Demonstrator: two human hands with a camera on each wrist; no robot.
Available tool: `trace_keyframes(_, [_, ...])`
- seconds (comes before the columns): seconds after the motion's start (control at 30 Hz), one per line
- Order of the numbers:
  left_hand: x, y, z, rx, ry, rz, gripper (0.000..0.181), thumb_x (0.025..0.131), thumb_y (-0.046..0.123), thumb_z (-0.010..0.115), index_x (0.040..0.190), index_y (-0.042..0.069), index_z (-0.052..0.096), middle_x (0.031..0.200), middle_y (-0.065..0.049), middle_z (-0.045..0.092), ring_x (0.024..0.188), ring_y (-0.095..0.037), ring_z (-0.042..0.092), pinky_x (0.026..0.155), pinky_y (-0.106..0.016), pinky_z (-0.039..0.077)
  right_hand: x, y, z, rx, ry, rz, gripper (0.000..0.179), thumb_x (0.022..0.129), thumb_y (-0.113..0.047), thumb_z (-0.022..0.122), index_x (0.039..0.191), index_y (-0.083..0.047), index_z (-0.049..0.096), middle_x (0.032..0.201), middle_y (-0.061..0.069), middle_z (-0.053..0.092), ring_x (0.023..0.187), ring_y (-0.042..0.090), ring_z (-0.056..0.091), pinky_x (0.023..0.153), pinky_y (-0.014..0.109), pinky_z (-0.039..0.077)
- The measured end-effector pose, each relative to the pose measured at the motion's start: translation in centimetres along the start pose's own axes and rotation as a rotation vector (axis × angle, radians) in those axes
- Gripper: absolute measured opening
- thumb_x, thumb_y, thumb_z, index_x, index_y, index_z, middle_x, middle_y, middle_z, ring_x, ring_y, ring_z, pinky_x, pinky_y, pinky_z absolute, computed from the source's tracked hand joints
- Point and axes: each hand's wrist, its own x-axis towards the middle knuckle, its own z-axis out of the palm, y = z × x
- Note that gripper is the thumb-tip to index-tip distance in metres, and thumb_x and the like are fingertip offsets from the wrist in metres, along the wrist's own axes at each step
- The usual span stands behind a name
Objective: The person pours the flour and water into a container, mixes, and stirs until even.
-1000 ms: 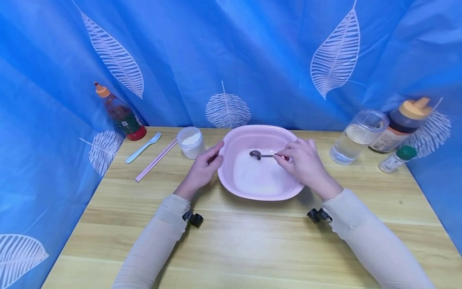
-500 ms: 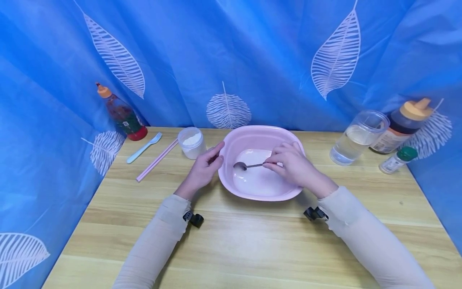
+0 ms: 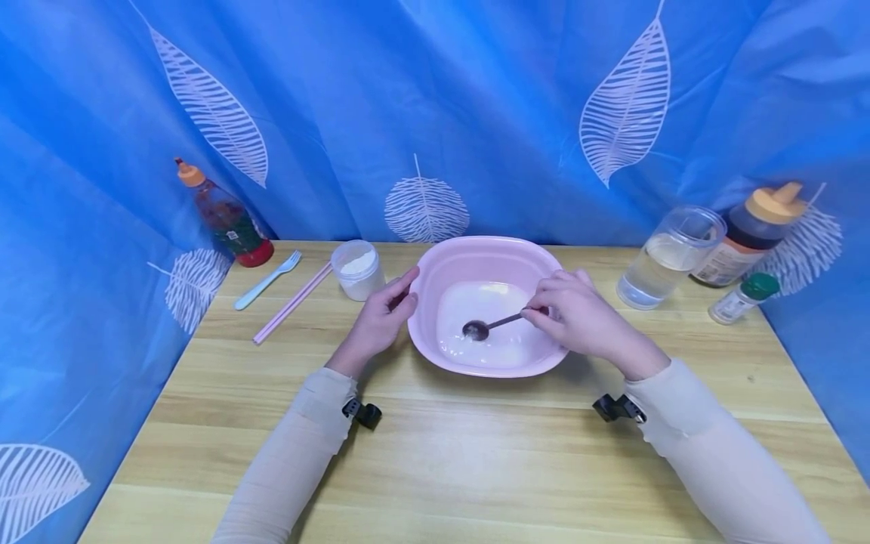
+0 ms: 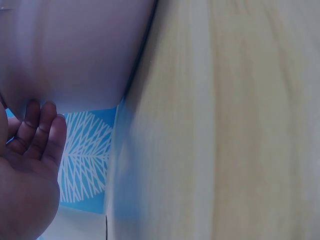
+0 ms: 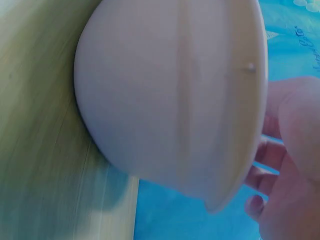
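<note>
A pink basin [image 3: 485, 245] stands mid-table with milky white liquid [image 3: 485, 351] in its bottom. My right hand [image 3: 578, 313] pinches the handle of a dark metal spoon [image 3: 476, 330], its bowl down at the liquid and pointing left. In the right wrist view the right hand [image 5: 295, 150] is beyond the basin's outer wall [image 5: 165, 90]; the spoon is hidden there. My left hand [image 3: 381, 317] steadies the basin's left side. The left wrist view shows the left fingers [image 4: 52, 135] fairly straight, with tips against the outer wall [image 4: 85, 55].
Left of the basin are a jar of white powder [image 3: 358, 272], pink chopsticks [image 3: 292, 304], a light blue fork [image 3: 267, 281] and a red sauce bottle [image 3: 227, 223]. On the right stand a cup of clear liquid [image 3: 669, 261], a dark sauce bottle [image 3: 754, 234] and a green-capped shaker [image 3: 744, 298].
The right hand has swept the spoon left, then back right and toward the near side of the basin. The white liquid shows ripples and bright glints. My left hand stays at the rim.
</note>
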Motion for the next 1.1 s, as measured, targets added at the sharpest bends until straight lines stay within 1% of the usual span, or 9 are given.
trace_keyframes(0.1, [0.0, 0.0, 0.0, 0.004, 0.002, 0.0, 0.053, 0.111, 0.015, 0.056, 0.162, 0.006, 0.046, 0.169, -0.014, 0.047, 0.151, -0.033, 0.053, 0.125, -0.048, 0.045, -0.2, 0.5, -0.2, -0.044, 0.063, 0.046, 0.009, 0.098, -0.018, 0.078, 0.097, -0.011, 0.084, 0.091, 0.001, 0.075, 0.099, 0.026, 0.059, 0.09, 0.046, 0.031])
trace_keyframes(0.23, [0.0, 0.0, 0.0, 0.01, 0.001, 0.001, 0.053, 0.111, 0.015, 0.056, 0.162, 0.005, 0.046, 0.169, -0.015, 0.046, 0.152, -0.033, 0.052, 0.125, -0.049, 0.045, -0.5, 1.3, -0.4, -0.12, 0.131, 0.081, 0.013, 0.098, -0.019, 0.077, 0.096, -0.008, 0.083, 0.096, 0.008, 0.079, 0.099, 0.033, 0.062, 0.09, 0.05, 0.034])
trace_keyframes(0.33, [0.1, 0.0, 0.1, 0.008, -0.001, 0.0, 0.054, 0.11, 0.015, 0.056, 0.162, 0.005, 0.046, 0.169, -0.015, 0.046, 0.151, -0.033, 0.052, 0.124, -0.049, 0.046, -0.8, 1.7, -0.8, -0.161, 0.143, 0.092, 0.014, 0.098, -0.019, 0.077, 0.096, -0.007, 0.083, 0.098, 0.01, 0.08, 0.097, 0.034, 0.061, 0.087, 0.049, 0.033])
trace_keyframes(0.43, [0.0, -0.1, 0.1, 0.004, -0.002, -0.001, 0.053, 0.111, 0.015, 0.056, 0.162, 0.006, 0.045, 0.17, -0.014, 0.046, 0.151, -0.033, 0.052, 0.124, -0.048, 0.046, -1.2, 1.9, -1.3, -0.164, 0.131, 0.082, 0.013, 0.098, -0.018, 0.077, 0.096, -0.007, 0.082, 0.096, 0.01, 0.079, 0.096, 0.033, 0.059, 0.087, 0.049, 0.032])
trace_keyframes(0.6, [-0.1, -0.1, 0.0, 0.007, -0.001, -0.011, 0.054, 0.111, 0.018, 0.055, 0.163, 0.007, 0.045, 0.171, -0.013, 0.044, 0.154, -0.032, 0.049, 0.126, -0.048, 0.044, -1.6, 1.5, -1.4, -0.105, 0.094, 0.043, 0.01, 0.098, -0.018, 0.077, 0.097, -0.011, 0.083, 0.095, 0.006, 0.078, 0.096, 0.029, 0.059, 0.087, 0.048, 0.032])
trace_keyframes(0.8, [-0.1, -0.3, 0.0, 0.006, 0.001, -0.003, 0.053, 0.111, 0.016, 0.055, 0.162, 0.007, 0.046, 0.17, -0.014, 0.046, 0.15, -0.033, 0.053, 0.125, -0.048, 0.045, -1.3, 0.8, -0.1, -0.006, 0.071, -0.004, 0.008, 0.1, -0.016, 0.076, 0.095, -0.012, 0.082, 0.088, -0.002, 0.072, 0.094, 0.022, 0.056, 0.087, 0.043, 0.03])
trace_keyframes(0.93, [-0.1, -0.2, 0.0, 0.0, 0.0, -0.004, 0.053, 0.111, 0.016, 0.056, 0.162, 0.008, 0.046, 0.17, -0.013, 0.046, 0.15, -0.032, 0.053, 0.125, -0.048, 0.045, -1.0, 0.4, 0.9, 0.057, 0.036, -0.03, 0.01, 0.101, -0.016, 0.075, 0.094, -0.013, 0.081, 0.087, -0.005, 0.069, 0.095, 0.018, 0.056, 0.089, 0.041, 0.03])
trace_keyframes(1.03, [-0.1, -0.2, 0.0, 0.002, -0.005, -0.01, 0.054, 0.111, 0.017, 0.055, 0.163, 0.009, 0.045, 0.171, -0.012, 0.045, 0.152, -0.032, 0.051, 0.125, -0.048, 0.045, -1.0, 0.1, 1.2, 0.088, 0.017, -0.041, 0.011, 0.101, -0.016, 0.074, 0.094, -0.013, 0.081, 0.087, -0.007, 0.068, 0.094, 0.017, 0.056, 0.09, 0.041, 0.03])
trace_keyframes(1.1, [0.0, -0.2, 0.0, 0.003, -0.008, -0.01, 0.054, 0.111, 0.019, 0.055, 0.163, 0.009, 0.045, 0.171, -0.012, 0.044, 0.153, -0.031, 0.05, 0.125, -0.048, 0.045, -1.1, 0.1, 1.2, 0.09, 0.023, -0.037, 0.01, 0.101, -0.016, 0.075, 0.094, -0.013, 0.081, 0.087, -0.007, 0.068, 0.094, 0.017, 0.056, 0.089, 0.04, 0.03])
